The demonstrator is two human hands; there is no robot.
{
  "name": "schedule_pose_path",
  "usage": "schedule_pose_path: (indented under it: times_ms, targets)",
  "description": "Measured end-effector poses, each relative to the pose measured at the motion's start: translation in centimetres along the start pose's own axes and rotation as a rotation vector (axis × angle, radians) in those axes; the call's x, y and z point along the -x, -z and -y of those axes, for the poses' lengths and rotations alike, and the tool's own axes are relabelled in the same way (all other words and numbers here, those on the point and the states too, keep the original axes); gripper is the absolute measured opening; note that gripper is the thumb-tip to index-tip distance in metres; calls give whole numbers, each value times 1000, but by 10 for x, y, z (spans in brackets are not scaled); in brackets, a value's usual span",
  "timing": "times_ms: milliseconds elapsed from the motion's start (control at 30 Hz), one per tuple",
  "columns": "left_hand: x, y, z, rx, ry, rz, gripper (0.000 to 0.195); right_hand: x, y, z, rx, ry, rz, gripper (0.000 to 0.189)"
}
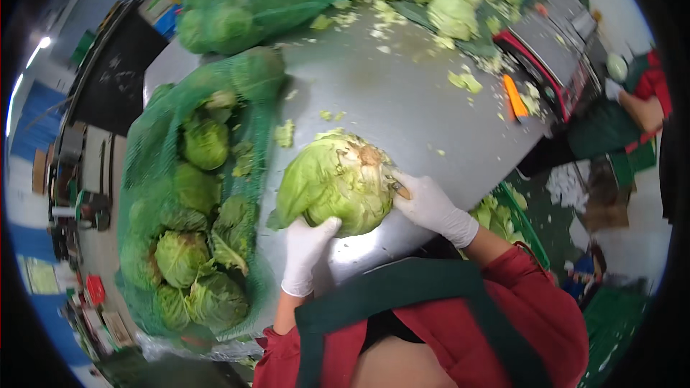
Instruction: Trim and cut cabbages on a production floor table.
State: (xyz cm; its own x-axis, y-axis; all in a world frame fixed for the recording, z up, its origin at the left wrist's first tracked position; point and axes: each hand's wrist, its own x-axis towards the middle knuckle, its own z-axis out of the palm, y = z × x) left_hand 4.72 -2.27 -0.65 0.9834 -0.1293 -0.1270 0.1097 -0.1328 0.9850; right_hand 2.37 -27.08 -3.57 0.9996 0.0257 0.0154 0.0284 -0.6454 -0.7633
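Note:
A large green cabbage (339, 188) rests on the steel table (377, 91), its brown-stained stem end turned up and to the right. My left hand (310, 245), in a white glove, grips its lower left side, thumb on the leaves. My right hand (426, 202), gloved too, is at the cabbage's right side, closed around a small tool with a brownish handle (402, 191), probably a knife. The tool's far end is hidden or too small to tell against the leaves.
Green mesh sacks of cabbages lie left (135, 188) and at the back (264, 5). Pale cabbages (453, 13) are heaped at the back right, near an orange-handled tool (516, 98) and a grey-and-red machine (550, 48). A green crate (531, 242) holds leaves. A co-worker (641, 102) is at far right.

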Motion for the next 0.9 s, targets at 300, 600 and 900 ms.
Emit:
schedule_pose_path:
  times_ms: [300,600,900]
  targets:
    - [-17,13,-29,-122,-122,195,83,17,61,-55,-1427,-694,-39,13]
    - [4,5,-14,-230,-86,6,80,48,-3,27,-156,-128,145,75]
    - [23,-16,0,-456,-286,-140,89,29,-20,20,24,-144,43,72]
